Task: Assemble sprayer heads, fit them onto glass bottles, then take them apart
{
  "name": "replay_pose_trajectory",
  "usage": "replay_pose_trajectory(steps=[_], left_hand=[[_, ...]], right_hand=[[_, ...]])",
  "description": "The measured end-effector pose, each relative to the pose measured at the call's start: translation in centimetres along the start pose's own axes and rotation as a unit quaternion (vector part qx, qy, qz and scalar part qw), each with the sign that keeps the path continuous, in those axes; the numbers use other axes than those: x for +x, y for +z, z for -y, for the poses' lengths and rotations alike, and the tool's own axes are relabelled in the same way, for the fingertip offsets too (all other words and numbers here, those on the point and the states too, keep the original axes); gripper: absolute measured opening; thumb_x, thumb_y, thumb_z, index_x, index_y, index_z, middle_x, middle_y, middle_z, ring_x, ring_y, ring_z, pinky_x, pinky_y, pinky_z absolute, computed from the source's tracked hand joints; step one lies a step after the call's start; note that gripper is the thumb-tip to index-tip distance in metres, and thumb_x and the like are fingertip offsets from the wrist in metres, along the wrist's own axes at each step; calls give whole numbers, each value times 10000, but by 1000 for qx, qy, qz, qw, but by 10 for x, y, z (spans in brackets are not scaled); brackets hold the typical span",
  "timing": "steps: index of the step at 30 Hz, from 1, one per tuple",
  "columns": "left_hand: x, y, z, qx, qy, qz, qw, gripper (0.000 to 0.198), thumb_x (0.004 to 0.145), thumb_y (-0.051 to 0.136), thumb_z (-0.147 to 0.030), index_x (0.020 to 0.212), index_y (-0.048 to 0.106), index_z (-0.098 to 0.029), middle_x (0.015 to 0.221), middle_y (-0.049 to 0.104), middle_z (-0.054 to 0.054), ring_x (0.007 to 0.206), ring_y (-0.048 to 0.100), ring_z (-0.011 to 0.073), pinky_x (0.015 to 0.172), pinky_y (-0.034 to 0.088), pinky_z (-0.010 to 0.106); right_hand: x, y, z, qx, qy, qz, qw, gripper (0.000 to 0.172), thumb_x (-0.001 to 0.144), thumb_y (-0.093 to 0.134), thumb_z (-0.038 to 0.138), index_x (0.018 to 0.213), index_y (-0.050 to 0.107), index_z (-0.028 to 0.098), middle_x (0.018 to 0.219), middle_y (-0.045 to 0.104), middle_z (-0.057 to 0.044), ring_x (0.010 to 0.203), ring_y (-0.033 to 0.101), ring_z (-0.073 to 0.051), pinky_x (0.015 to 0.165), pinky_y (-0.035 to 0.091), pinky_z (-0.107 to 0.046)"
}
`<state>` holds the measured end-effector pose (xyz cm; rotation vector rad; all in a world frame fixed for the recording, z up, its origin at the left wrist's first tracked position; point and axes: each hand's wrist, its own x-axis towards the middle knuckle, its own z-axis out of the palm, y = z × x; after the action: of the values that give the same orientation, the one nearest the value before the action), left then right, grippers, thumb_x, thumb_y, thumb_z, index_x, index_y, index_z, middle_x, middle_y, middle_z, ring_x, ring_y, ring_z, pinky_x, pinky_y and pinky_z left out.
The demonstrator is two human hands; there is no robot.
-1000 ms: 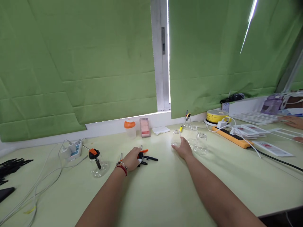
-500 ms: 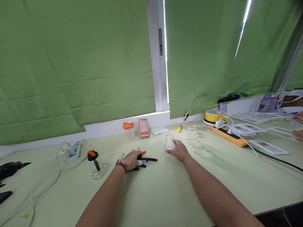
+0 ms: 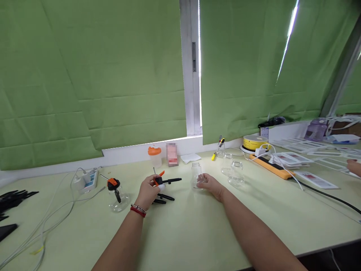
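Observation:
My left hand [image 3: 147, 192] is closed around an orange-and-black spray pump head [image 3: 162, 180], lifted a little off the pale green table [image 3: 197, 233]. Two more black pump parts [image 3: 162, 198] lie on the table just right of that hand. My right hand [image 3: 211, 185] grips a small clear glass bottle [image 3: 196, 175] that stands upright on the table. Two other clear bottles [image 3: 236, 173] stand to the right of it.
A clear flask with an orange pump [image 3: 116, 194] stands at the left by a power strip [image 3: 87, 178] and cables. An orange-lidded cup [image 3: 155, 156], a yellow reel [image 3: 255, 142] and an orange power strip [image 3: 273, 166] sit at the back. Another person's hand [image 3: 354, 166] is at far right.
My left hand picked the pump head up from the table. My right hand slid the clear bottle leftward, away from the other bottles.

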<state>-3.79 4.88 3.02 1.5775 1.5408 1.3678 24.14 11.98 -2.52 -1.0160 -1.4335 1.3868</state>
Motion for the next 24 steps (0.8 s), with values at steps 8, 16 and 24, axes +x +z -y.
replay_pose_trajectory(steps=[8, 16, 24], left_hand=[[-23, -7, 5, -204, -58, -62, 975, 511, 555, 770, -283, 1007, 563, -166, 931, 643, 63, 804, 648, 191, 697, 506, 297], [-29, 1, 9, -236, -51, -54, 969, 514, 580, 769, -279, 1037, 554, -180, 911, 676, 62, 874, 647, 205, 797, 503, 343], [-32, 7, 13, -198, 0, -52, 979, 482, 553, 765, -234, 990, 571, -175, 916, 661, 38, 868, 643, 189, 801, 517, 345]], right_hand=[[-11, 3, 28, 59, 78, 45, 994, 572, 543, 804, 273, 1060, 566, 220, 943, 603, -47, 843, 597, -180, 755, 452, -354], [-24, 11, 23, 208, 17, -42, 977, 546, 546, 805, 260, 995, 496, 280, 1003, 556, -24, 819, 601, -169, 703, 493, -338], [-25, 7, 21, 261, 50, -50, 963, 345, 724, 589, 535, 895, 560, 237, 832, 600, -34, 619, 557, -143, 511, 417, -258]])
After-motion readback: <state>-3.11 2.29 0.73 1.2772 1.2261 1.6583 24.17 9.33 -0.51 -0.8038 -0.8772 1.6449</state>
